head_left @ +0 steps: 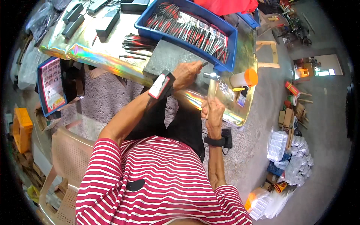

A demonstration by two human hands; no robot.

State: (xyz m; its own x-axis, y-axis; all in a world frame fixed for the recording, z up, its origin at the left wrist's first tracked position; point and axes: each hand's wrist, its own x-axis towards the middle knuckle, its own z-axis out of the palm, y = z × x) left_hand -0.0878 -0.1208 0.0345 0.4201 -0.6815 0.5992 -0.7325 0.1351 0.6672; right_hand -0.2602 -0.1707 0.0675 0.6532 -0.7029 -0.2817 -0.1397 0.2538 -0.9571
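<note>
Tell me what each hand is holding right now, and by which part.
Left hand pinches a thin dark tool by its near end. Right hand grips a clear plastic sleeve by its lower end.

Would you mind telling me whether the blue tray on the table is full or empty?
Nearly full: the blue tray holds rows of slim red-and-black packets covering most of its floor.

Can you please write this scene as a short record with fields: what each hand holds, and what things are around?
left hand: closed on a thin dark tool, resting on a grey pad
right hand: closed on a clear plastic packet, raised above the table edge
table: covered in shiny rainbow foil
blue tray: behind the hands, full of packed dark tools
loose tools: pile lying left of the tray
orange-capped container: lying on its side, right of the packet
seat: beige plastic chair
</note>
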